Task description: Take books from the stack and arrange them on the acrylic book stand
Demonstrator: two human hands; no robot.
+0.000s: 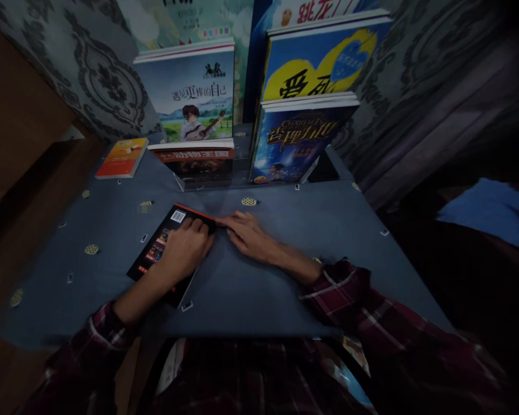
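A thin black book [149, 249] lies at a slant on the grey cloth, with a white barcode near its top and small colored pictures on its cover. My left hand [187, 246] presses down on its right half with the fingers curled against it, so part of the cover is hidden. At the book's upper right corner, my right hand [248, 233] reaches in from the side. Its fingers are stretched out and their tips touch the corner; its palm is near the cloth.
Behind, clear stands hold upright books: a guitar-picture book [199, 98], a red-brown animal book [201, 164], a blue-and-yellow book [281, 63] and a dark blue book [298, 138]. An orange book [123, 158] lies back left on the pineapple-print tablecloth [285, 199]. Patterned curtains [108, 69] hang behind.
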